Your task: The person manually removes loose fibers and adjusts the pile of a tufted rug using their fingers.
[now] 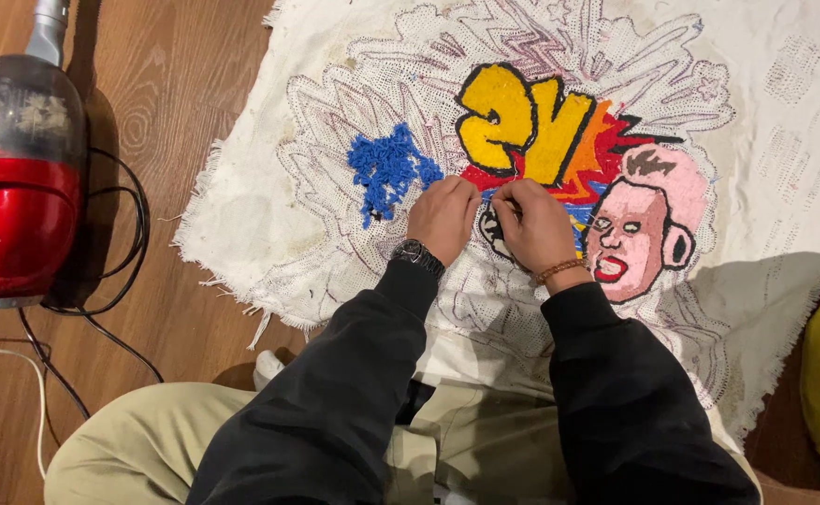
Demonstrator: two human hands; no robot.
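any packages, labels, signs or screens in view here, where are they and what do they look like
No packages, signs or screens.
Tufted rug cloth: spread on the wood floor under both hands, white with yellow block shapes, red and blue, and a pink cartoon face.
Vacuum cleaner: far left on the floor, rounded, red and grey; any label is too small to tell.

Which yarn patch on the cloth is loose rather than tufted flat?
The blue patch, left of the left hand: a shaggy, raised tangle, while the yellow shapes and pink face lie flat and outlined.
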